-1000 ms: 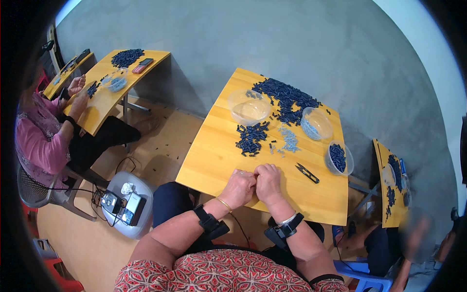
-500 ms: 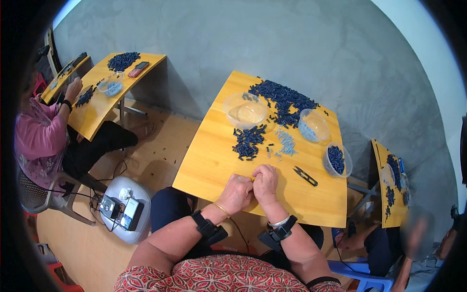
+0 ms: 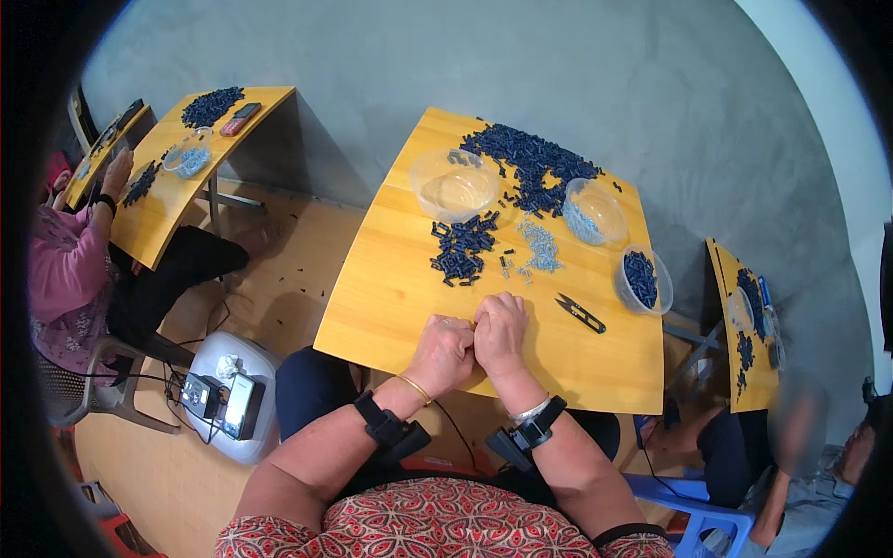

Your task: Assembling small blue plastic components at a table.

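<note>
My left hand [image 3: 441,354] and my right hand [image 3: 500,333] meet over the front part of the yellow wooden table [image 3: 372,312]. The fingers of both are curled in and pressed together; whatever they pinch is hidden. Beyond them lie a small pile of dark blue tube-like pieces [image 3: 462,249] and a scatter of small light blue-grey pieces [image 3: 539,247]. Black thread snips [image 3: 581,313] rest to the right of my right hand.
A larger dark blue heap [image 3: 530,158] covers the table's far side. Clear plastic bowls stand around: one [image 3: 453,191] at left, one with light pieces [image 3: 595,214], one with dark pieces [image 3: 642,282]. People work at side tables; a grey stool [image 3: 246,446] holds devices.
My hands stay together, and the right hand's fingers have curled slightly differently. The table and its contents appear a little higher and further left in the view.
</note>
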The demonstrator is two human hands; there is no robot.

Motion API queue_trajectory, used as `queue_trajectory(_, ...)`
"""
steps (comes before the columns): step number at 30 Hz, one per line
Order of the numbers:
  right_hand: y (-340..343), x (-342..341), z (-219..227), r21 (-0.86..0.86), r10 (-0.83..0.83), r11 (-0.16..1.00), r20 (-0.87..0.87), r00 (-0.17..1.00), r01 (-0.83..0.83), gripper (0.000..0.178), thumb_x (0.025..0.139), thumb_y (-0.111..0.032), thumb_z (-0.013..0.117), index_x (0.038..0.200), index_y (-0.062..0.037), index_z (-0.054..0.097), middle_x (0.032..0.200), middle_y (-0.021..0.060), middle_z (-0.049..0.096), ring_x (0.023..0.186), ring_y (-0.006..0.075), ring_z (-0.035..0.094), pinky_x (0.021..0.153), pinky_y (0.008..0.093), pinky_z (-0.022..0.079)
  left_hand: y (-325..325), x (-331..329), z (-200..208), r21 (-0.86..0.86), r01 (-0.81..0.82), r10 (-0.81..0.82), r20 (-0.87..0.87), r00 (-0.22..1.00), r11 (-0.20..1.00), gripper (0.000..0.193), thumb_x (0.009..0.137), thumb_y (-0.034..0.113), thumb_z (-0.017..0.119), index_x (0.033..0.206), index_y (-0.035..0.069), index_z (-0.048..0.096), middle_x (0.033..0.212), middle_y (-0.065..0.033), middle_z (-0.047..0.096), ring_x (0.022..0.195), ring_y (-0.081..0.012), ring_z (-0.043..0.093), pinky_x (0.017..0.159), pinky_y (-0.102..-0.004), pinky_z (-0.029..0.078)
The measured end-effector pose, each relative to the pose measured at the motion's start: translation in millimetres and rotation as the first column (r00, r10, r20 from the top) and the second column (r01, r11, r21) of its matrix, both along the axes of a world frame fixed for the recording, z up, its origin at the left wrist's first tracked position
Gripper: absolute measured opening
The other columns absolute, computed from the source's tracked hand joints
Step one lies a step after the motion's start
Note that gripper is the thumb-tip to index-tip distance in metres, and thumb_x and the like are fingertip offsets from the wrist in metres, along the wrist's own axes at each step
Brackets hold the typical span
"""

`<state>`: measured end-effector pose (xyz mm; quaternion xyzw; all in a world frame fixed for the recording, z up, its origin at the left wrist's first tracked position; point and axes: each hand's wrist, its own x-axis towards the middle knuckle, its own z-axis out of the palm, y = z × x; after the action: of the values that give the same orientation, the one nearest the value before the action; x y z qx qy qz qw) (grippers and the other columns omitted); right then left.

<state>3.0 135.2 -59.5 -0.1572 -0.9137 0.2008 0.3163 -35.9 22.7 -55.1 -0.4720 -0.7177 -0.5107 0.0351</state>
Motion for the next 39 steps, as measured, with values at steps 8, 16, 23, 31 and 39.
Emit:
queue_trajectory(8, 2.6, 0.5, 6.6, 0.045, 0.013, 0.999, 0.025, 1.000, -0.014, 0.011, 0.068, -0.011, 0.049, 0.059, -0.0067, 0.050, 0.071, 0.0098, 0.050, 0.076, 0.0312, 0.045, 0.065, 0.0428, 0.033, 2.6, -2.6, -0.2, -0.041, -0.028, 0.026, -0.046, 0.999, 0.999, 0.006, 0.058, -0.002, 0.055, 0.055, 0.004, 0.052, 0.061, -0.0101, 0.053, 0.060, -0.0306, 0.052, 0.057, -0.0391, 0.039)
queue_trajectory(16, -2.0, 5.3, -3.9, 0.159, -0.107, 0.983, 0.052, 0.993, 0.097, 0.013, 0.071, -0.014, 0.047, 0.060, -0.0115, 0.053, 0.072, 0.0075, 0.050, 0.078, 0.0287, 0.045, 0.069, 0.0416, 0.034, -0.6, 5.4, -7.2, -0.097, -0.109, 0.088, -0.197, 0.976, 0.989, 0.007, 0.060, 0.006, 0.057, 0.053, 0.005, 0.054, 0.060, -0.0109, 0.055, 0.061, -0.0298, 0.054, 0.057, -0.0387, 0.041)
queue_trajectory(23, 9.3, 16.7, 8.7, -0.570, 0.083, 0.806, -0.160, 0.984, -0.161, 0.007, 0.077, -0.005, 0.053, 0.083, -0.0027, 0.056, 0.082, 0.0099, 0.058, 0.075, 0.0200, 0.055, 0.070, 0.0325, 0.044, -10.3, 7.2, 16.9, -0.019, -0.029, 0.033, 0.341, 0.939, 0.999, 0.011, 0.071, 0.009, 0.062, 0.061, 0.003, 0.060, 0.061, -0.0070, 0.060, 0.056, -0.0210, 0.057, 0.055, -0.0309, 0.046)
queue_trajectory(31, -44.1, 79.6, 100.2, -0.221, 0.310, 0.900, -0.280, 0.908, -0.376, 0.018, 0.077, -0.002, 0.057, 0.093, -0.0004, 0.050, 0.078, 0.0107, 0.054, 0.069, 0.0202, 0.055, 0.064, 0.0297, 0.046, -45.4, 24.1, 78.2, 0.526, -0.006, -0.513, 0.830, 0.219, 0.850, 0.009, 0.082, 0.011, 0.060, 0.078, 0.003, 0.061, 0.073, -0.0029, 0.057, 0.062, -0.0096, 0.049, 0.064, -0.0239, 0.042)
queue_trajectory(39, -53.1, 95.0, 123.1, 0.185, 0.396, 0.916, -0.270, 0.878, -0.356, 0.017, 0.075, 0.002, 0.056, 0.089, -0.0013, 0.049, 0.082, 0.0157, 0.051, 0.077, 0.0328, 0.052, 0.065, 0.0373, 0.044, -49.7, 48.9, 89.8, 0.591, 0.013, -0.587, 0.798, 0.137, 0.806, 0.010, 0.082, 0.013, 0.061, 0.078, 0.003, 0.060, 0.070, -0.0006, 0.055, 0.062, -0.0087, 0.048, 0.063, -0.0250, 0.042)
